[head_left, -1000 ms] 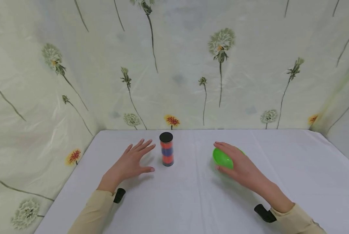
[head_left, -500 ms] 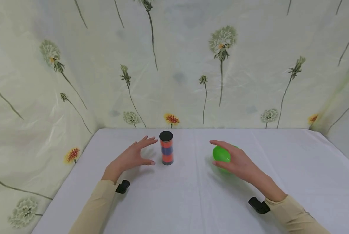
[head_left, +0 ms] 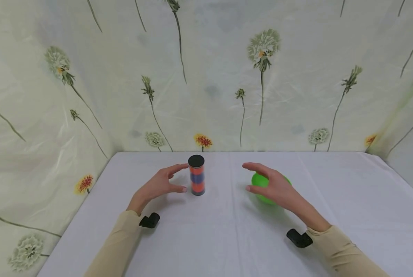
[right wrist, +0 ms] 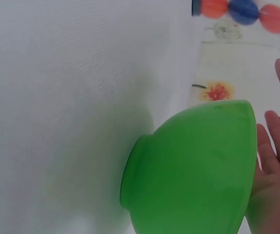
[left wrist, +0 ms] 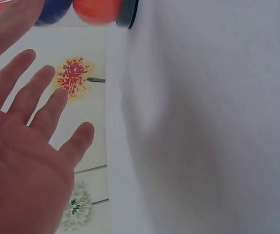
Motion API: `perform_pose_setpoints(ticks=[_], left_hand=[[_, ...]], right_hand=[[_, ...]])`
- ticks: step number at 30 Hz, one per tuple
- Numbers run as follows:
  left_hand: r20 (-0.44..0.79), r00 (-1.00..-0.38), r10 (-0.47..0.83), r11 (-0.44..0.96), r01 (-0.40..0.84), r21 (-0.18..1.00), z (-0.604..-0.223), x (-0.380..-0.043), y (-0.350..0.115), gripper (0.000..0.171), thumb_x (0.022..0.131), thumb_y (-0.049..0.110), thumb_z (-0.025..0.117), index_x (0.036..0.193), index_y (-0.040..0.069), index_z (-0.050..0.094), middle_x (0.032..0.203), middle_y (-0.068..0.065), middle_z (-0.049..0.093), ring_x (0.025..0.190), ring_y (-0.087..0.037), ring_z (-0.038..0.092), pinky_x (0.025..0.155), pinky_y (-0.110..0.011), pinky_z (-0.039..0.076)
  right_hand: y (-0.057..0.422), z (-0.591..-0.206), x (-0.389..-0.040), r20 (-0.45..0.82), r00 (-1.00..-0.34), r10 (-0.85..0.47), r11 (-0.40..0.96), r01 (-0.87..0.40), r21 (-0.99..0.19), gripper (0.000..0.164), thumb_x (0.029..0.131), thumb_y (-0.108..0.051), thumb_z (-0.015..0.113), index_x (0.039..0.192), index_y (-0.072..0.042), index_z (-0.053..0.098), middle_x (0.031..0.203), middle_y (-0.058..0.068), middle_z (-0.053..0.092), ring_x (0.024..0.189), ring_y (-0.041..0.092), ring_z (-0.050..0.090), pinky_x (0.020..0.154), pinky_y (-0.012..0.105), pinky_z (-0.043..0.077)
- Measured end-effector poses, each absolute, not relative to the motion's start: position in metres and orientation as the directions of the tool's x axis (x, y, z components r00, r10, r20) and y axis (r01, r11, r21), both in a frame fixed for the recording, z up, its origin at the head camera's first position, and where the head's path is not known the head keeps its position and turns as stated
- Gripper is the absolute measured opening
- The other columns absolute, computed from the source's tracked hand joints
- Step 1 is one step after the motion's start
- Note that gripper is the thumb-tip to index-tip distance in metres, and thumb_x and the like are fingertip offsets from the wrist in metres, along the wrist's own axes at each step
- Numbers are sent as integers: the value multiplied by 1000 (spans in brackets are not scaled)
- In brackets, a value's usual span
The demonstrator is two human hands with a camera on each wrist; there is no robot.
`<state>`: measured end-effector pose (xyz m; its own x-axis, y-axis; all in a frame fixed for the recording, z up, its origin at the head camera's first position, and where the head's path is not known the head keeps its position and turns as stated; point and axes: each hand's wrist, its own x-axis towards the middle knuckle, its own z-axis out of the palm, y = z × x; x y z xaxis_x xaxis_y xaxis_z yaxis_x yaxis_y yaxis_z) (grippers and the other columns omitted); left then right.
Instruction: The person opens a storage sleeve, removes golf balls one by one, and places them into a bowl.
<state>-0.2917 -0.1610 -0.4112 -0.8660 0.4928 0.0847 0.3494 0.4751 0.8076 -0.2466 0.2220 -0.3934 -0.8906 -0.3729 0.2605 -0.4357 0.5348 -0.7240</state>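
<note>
A clear tube with a black lid stands upright at mid-table, holding orange and blue balls. Just left of it is my left hand, its thumb and fingers spread apart toward the tube's side with nothing held. A green bowl sits upright on the table to the right. My right hand is raised over the bowl, thumb and fingers spread and pointing left toward the tube, and it covers part of the bowl in the head view. In the left wrist view, the tube's lower end shows at the top edge.
A white cloth covers the table. Behind and at both sides hangs a pale curtain printed with dandelions and orange flowers. Black wrist cameras are strapped at both cuffs.
My left hand has moved right, closer to the tube, its fingers drawing together. My right hand has shifted left over the bowl. The tube and bowl have stayed in place.
</note>
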Motion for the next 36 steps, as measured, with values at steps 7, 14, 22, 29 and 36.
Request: perform_pose_setpoints(ticks=[7, 14, 22, 29, 36], left_hand=[[68, -873, 482, 351, 263, 899, -416, -297, -152, 71, 82, 14, 81, 145, 13, 47, 147, -5, 46, 138, -29, 39, 109, -44, 34], [57, -869, 491, 256, 207, 944, -419, -300, -144, 65, 83, 17, 81, 141, 17, 50, 143, -1, 50, 137, -27, 41, 107, -42, 37], [28, -851, 525, 182, 145, 972, -422, -300, -138, 61, 84, 16, 80, 139, 19, 53, 140, -1, 53, 134, -25, 45, 106, -43, 38], [-20, -843, 538, 166, 83, 983, -430, -300, -131, 65, 85, 13, 78, 143, 21, 50, 139, 0, 54, 132, -24, 48, 106, -42, 38], [-17, -843, 537, 177, 94, 980, -433, -301, -127, 59, 86, 14, 76, 140, 23, 53, 128, -4, 61, 121, -22, 55, 102, -44, 39]], right_hand=[[216, -393, -250, 237, -892, -385, 460, -408, -789, 59, 88, -27, 76, 142, -22, 52, 140, -6, 53, 133, 20, 44, 110, 49, 30], [212, -393, -254, 245, -885, -396, 396, -405, -824, 58, 90, -25, 74, 142, -16, 51, 140, -1, 54, 131, 20, 48, 110, 46, 31], [208, -394, -259, 264, -872, -413, 343, -417, -842, 56, 91, -21, 73, 142, -13, 51, 139, -2, 54, 130, 20, 49, 111, 40, 30], [206, -394, -259, 254, -883, -395, 340, -397, -852, 55, 91, -25, 73, 141, -16, 52, 138, -4, 55, 127, 16, 51, 111, 40, 32], [205, -393, -259, 250, -889, -382, 315, -380, -869, 55, 91, -24, 73, 141, -15, 52, 138, -3, 55, 126, 16, 52, 110, 38, 33]])
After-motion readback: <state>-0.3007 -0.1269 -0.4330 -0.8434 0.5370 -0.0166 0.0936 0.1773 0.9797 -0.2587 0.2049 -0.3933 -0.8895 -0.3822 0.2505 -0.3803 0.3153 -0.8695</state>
